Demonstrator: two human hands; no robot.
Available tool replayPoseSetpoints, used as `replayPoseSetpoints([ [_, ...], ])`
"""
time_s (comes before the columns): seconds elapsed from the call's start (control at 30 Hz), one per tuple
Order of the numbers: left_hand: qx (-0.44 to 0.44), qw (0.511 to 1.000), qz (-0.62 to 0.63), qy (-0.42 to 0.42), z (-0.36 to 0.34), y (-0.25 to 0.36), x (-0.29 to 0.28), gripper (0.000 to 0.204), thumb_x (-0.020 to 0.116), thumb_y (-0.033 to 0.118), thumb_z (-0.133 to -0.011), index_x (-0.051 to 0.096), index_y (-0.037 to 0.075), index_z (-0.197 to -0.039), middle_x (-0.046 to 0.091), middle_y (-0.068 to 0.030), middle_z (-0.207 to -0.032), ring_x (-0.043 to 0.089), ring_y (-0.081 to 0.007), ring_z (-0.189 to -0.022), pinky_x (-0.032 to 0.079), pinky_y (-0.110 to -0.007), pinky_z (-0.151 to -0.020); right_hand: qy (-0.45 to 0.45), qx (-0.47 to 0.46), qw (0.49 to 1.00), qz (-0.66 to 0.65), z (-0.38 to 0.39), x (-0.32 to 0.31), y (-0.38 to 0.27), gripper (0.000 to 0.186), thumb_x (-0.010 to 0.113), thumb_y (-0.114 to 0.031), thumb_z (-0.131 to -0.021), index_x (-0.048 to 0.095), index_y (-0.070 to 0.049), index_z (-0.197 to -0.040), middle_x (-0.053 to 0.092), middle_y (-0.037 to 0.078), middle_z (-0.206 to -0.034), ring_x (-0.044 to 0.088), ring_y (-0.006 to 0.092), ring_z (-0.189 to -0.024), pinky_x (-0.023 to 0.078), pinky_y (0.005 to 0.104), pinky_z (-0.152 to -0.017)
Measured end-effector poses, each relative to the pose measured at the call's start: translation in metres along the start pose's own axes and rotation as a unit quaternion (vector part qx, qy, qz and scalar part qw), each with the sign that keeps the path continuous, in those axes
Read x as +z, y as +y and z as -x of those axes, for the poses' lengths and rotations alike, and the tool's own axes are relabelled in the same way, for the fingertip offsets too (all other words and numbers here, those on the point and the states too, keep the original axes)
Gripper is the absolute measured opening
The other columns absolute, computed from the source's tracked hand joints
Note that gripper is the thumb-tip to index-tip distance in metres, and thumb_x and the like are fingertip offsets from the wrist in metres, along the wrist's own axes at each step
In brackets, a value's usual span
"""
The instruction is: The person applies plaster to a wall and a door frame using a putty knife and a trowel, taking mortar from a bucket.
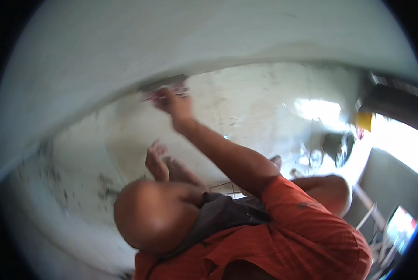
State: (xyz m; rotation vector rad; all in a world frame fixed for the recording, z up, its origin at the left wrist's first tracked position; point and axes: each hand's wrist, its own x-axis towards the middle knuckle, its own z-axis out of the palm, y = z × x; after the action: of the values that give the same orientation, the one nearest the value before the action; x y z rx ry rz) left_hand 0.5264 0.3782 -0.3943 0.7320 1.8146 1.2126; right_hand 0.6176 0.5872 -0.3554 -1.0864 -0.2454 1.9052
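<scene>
My right hand reaches forward and is closed on a crumpled red-and-white cloth, smeared by motion. The cloth lies against the seam where the pale floor meets the wall. A darker grey patch shows just beyond it. My left hand is raised just past my bent left knee, with its fingers apart and nothing seen in them. Part of that hand and its forearm is hidden behind the knee.
Dark smudges mark the floor at the left. Towards the right are a shiny round metal item, a yellow object and a bright opening. A lit panel stands at the lower right by pale bars.
</scene>
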Motion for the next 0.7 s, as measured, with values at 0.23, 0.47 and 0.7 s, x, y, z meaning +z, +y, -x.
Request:
replayPoseSetpoints([
  [0.23,0.017,0.989,-0.086,-0.117,0.02,0.027,0.032,0.058,0.035,0.041,-0.111,0.067,-0.003,-0.093,0.068,-0.0094,-0.082,0.06,-0.019,-0.075,0.049,-0.035,-0.071,0.153,-0.142,0.971,0.119,0.1,0.025,-0.096,0.026,0.06,-0.023,-0.093,0.064,0.002,-0.089,0.067,0.01,-0.075,0.066,0.0202,-0.062,0.058,0.0355,-0.057],
  [0.47,0.134,0.971,-0.108,-0.167,-0.004,0.03,0.033,0.061,0.034,0.039,-0.112,0.066,0.0,-0.078,0.065,-0.0082,-0.072,0.059,-0.0207,-0.068,0.048,-0.037,-0.067,0.368,-0.153,0.917,-0.01,0.082,-0.139,-0.078,0.024,0.064,-0.027,-0.088,0.065,-0.003,-0.086,0.063,0.004,-0.07,0.061,0.0131,-0.061,0.048,0.0319,-0.053],
  [0.7,0.488,0.841,-0.226,-0.054,-0.116,0.193,0.005,0.066,0.028,0.039,-0.113,0.069,0.002,-0.076,0.07,-0.009,-0.076,0.066,-0.0226,-0.07,0.053,-0.038,-0.068,0.467,-0.397,0.76,-0.217,0.024,-0.261,-0.243,0.05,0.074,-0.015,-0.081,0.056,0.007,-0.122,0.067,0.01,-0.094,0.065,0.0181,-0.07,0.054,0.0329,-0.061],
])
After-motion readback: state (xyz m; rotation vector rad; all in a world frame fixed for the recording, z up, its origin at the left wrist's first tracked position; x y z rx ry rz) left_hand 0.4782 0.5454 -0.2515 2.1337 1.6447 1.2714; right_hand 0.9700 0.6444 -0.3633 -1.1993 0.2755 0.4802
